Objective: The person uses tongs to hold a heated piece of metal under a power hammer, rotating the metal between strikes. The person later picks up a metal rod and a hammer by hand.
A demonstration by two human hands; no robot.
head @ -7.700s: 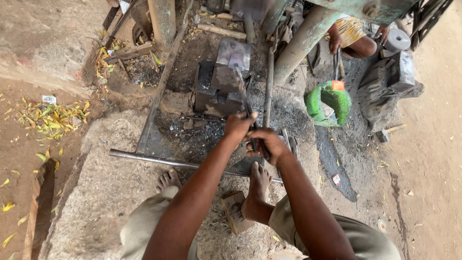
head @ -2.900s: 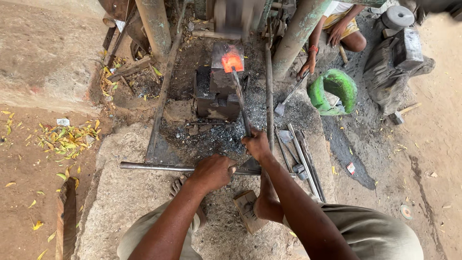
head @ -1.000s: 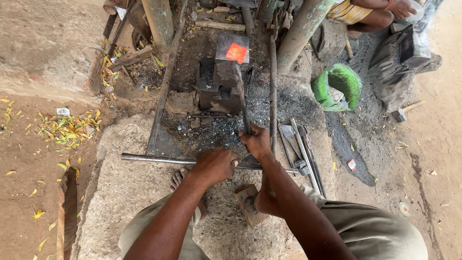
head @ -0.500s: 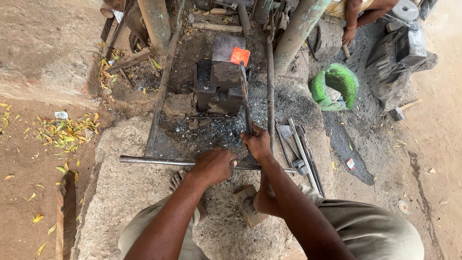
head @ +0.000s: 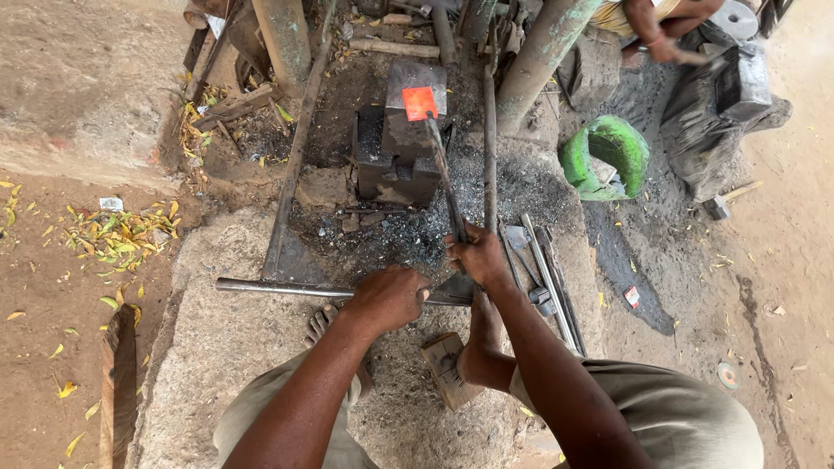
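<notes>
Since prev frame, glowing orange workpiece [head: 420, 102] sits lower on anvil [head: 401, 139]; right hand [head: 479, 256] grips tongs [head: 446, 182], left hand [head: 388, 297] fisted on steel bar [head: 278, 287].

Glowing piece [head: 420, 102] lies on the anvil [head: 401, 139], tongs [head: 445, 178] reaching back toward the hands.

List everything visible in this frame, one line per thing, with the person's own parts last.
Glowing metal piece: one, orange-red, on the anvil.
Anvil block: one, dark, centre top.
Tongs: one, dark, running from right hand to the glowing piece.
Long rod: one, grey, lying across the stone under left hand.
Green ring-shaped container: one, right of anvil.
Loose bars: several, grey, right of right hand.
Another person's hand: one, top right.
Left hand: on the rod.
Right hand: gripping the tongs.
Bare feet: two, below the hands.
</notes>
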